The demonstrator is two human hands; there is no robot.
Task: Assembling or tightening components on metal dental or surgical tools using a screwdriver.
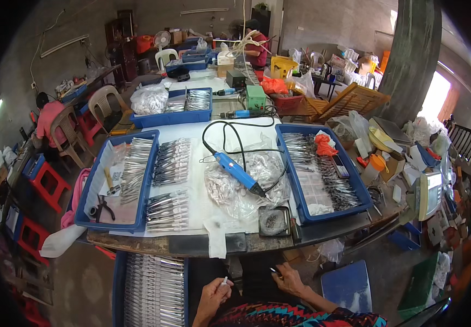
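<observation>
Left hand [212, 298] and right hand [290, 281] grip small pieces [224, 280] — mostly hidden.

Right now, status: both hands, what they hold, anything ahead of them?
Left hand: closed on small pale piece. Right hand: pinching small dark item, details unclear. Ahead: blue corded tool lying on plastic bag.

The head-worn fisheye looks forward and down over the nearby workbench [137, 243].
</observation>
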